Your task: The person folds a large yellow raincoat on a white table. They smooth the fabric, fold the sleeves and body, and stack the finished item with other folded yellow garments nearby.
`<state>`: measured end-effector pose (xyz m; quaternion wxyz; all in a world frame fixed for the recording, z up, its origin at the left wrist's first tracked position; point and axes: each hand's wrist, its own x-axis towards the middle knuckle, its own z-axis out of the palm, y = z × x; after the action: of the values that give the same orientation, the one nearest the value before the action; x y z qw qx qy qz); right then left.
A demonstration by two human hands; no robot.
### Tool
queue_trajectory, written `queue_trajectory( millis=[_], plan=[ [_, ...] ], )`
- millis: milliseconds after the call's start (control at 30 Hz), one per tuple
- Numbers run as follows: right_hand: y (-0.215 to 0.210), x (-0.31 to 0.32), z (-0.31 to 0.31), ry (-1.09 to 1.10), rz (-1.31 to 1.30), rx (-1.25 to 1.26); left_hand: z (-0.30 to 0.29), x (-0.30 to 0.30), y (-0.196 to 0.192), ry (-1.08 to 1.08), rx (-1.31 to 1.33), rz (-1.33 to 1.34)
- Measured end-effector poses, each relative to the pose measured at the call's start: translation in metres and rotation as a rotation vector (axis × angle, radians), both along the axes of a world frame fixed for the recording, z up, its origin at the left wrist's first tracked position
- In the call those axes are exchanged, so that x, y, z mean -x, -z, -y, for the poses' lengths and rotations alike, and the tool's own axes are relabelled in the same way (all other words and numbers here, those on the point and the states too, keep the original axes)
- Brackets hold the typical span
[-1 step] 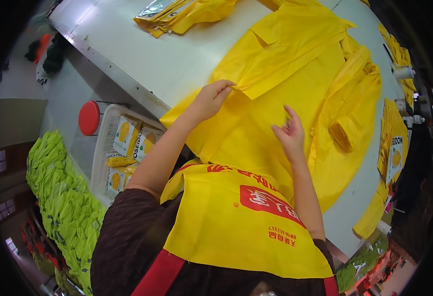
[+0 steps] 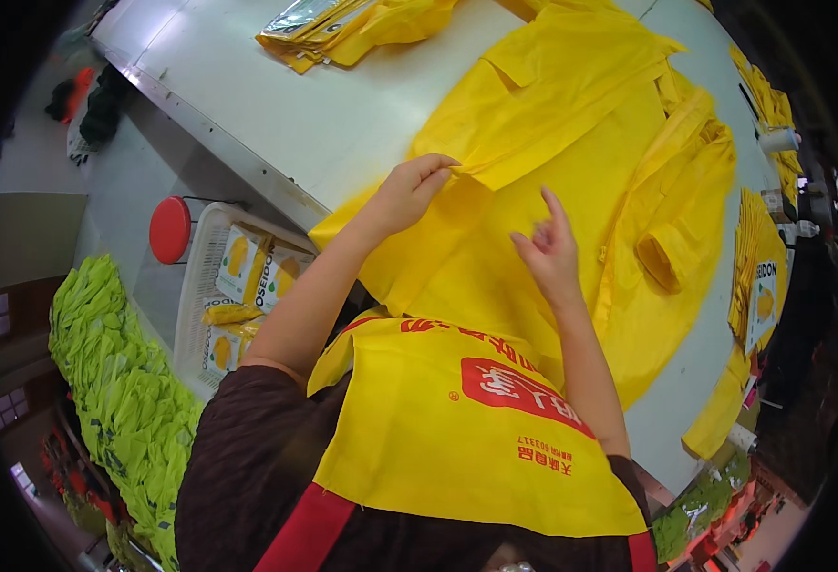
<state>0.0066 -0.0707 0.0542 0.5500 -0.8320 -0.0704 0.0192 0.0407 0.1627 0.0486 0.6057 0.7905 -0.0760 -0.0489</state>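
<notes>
A pale, smooth table [image 2: 247, 105] with a metal edge bears the yellow garment [image 2: 590, 157], which lies spread and creased before the person; the left hand [image 2: 414, 194] pinches a folded edge of it between thumb and fingers; the right hand [image 2: 550, 253] is over the cloth with nothing in its grip, thumb and forefinger wide apart; on the grey floor at left are a red stool [image 2: 170, 230], a white basket [image 2: 193, 319] of packets [image 2: 237, 262] and a lime-green heap [image 2: 118, 381]; the packets carry white labels with a yellow picture and dark lettering, as does the yellow stack [image 2: 745, 267] at the table's right; the yellow apron [image 2: 409, 467] has red print and a red panel with white characters, upside down here; the far right looks like cluttered shelving, though dark and blurred
</notes>
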Motion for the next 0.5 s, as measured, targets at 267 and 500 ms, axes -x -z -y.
queue_trajectory(
  millis=[267, 500],
  plan=[
    [-0.052, -0.091, -0.026, -0.214, 0.285, 0.127, 0.002, 0.012, -0.042, 0.033, 0.522, -0.503],
    [-0.051, -0.085, -0.038, 0.132, 0.194, -0.116, 0.018, 0.017, -0.050, -0.016, 1.116, -0.807]
  ],
)
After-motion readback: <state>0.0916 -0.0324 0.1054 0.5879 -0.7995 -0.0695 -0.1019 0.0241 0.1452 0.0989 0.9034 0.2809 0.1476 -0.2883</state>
